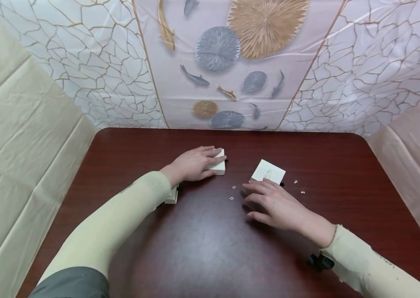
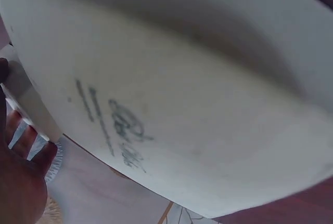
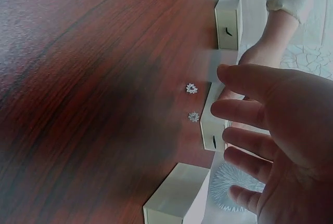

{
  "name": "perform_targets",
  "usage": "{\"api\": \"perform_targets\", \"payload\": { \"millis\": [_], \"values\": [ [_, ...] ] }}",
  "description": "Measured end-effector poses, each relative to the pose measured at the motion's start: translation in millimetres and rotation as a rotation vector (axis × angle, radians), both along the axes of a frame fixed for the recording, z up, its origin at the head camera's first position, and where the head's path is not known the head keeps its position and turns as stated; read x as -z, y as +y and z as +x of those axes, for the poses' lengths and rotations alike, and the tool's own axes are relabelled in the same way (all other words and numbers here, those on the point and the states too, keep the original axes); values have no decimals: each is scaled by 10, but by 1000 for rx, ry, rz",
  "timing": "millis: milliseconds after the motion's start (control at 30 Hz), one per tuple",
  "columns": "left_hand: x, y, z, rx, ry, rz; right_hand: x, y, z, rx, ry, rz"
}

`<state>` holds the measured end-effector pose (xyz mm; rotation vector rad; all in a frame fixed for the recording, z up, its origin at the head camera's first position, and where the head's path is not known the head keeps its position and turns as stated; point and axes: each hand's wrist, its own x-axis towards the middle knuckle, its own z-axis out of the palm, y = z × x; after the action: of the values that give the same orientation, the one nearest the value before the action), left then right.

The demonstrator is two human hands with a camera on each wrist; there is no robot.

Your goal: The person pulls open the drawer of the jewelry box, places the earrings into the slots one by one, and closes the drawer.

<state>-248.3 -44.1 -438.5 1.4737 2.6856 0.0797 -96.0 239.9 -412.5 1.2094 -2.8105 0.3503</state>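
My left hand [image 1: 193, 163] lies over a small white box [image 1: 220, 167] at the table's middle, fingers across its top and far side, thumb at the near side. In the left wrist view its fingers [image 2: 26, 141] and thumb grip the box [image 2: 39, 107] across its sides. To the right, my right hand [image 1: 278, 207] is held out with relaxed, spread fingers and nothing in them, overlapping the near edge of a second white box [image 1: 268, 171] with script print. Two small silvery flower-shaped pieces [image 3: 191, 88] lie between the hands.
A third white box [image 1: 171, 196] sits partly hidden under my left forearm; its printed top [image 2: 177, 94] fills the left wrist view. Two more small shiny pieces [image 1: 296, 181] lie right of the second box. A patterned cloth [image 1: 217, 82] hangs behind the dark red table [image 1: 202, 248].
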Motion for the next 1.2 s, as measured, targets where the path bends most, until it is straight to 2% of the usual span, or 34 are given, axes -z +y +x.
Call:
{"api": "perform_targets", "payload": {
  "millis": [200,367,733,1200],
  "values": [
    [-20,-70,124,-11,-28,-26,-13,-47,-40,8,-13,9],
    [-41,-121,225,-9,-42,-12,-39,-85,-81,1,-14,1],
    [-31,-189,399,21,-20,-15,-48,-129,-176,-3,-17,-4],
    [-3,-257,557,54,-2,18,-40,-185,-440,-9,14,-47]
  ]
}}
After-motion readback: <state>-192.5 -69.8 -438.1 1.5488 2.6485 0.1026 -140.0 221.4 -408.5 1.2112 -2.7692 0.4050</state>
